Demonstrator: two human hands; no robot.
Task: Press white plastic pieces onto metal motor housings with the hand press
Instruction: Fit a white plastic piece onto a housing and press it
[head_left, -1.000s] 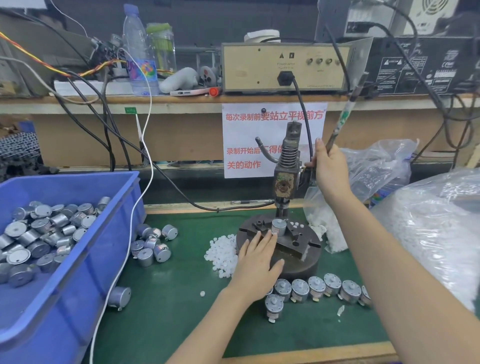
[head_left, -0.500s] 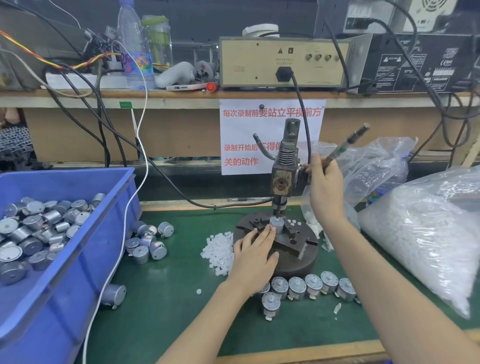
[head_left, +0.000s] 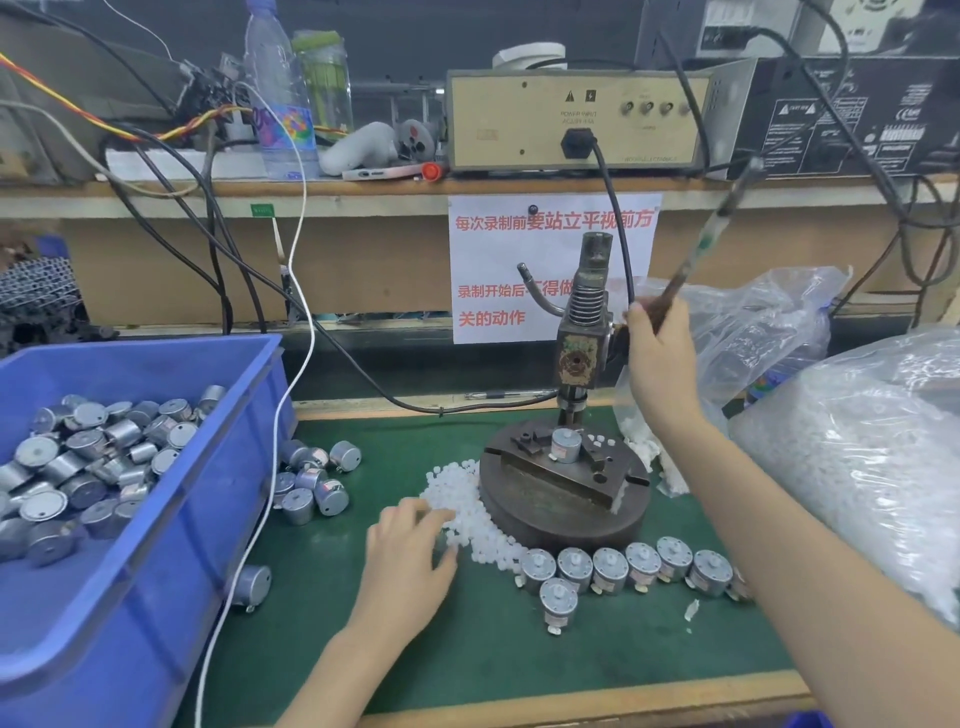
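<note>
A hand press (head_left: 582, 332) stands on a round dark base (head_left: 563, 499) on the green mat. One metal motor housing (head_left: 566, 444) sits upright on the base under the ram. My right hand (head_left: 657, 358) grips the press lever (head_left: 711, 244), which slants up to the right. My left hand (head_left: 410, 561) lies on the mat with its fingertips at the pile of white plastic pieces (head_left: 467, 512), left of the base; whether it holds one is blurred. A row of housings (head_left: 628, 569) lines the front of the base.
A blue bin (head_left: 171, 499) of motor housings stands at the left, with loose housings (head_left: 311, 480) beside it. Plastic bags of white pieces (head_left: 862, 457) fill the right side. A white cable (head_left: 291, 395) hangs down past the bin. A shelf with electronic boxes (head_left: 571, 119) runs behind.
My left hand has left the housing on the press base and moved left and down to the white pieces. The lever has swung up again from its lower position.
</note>
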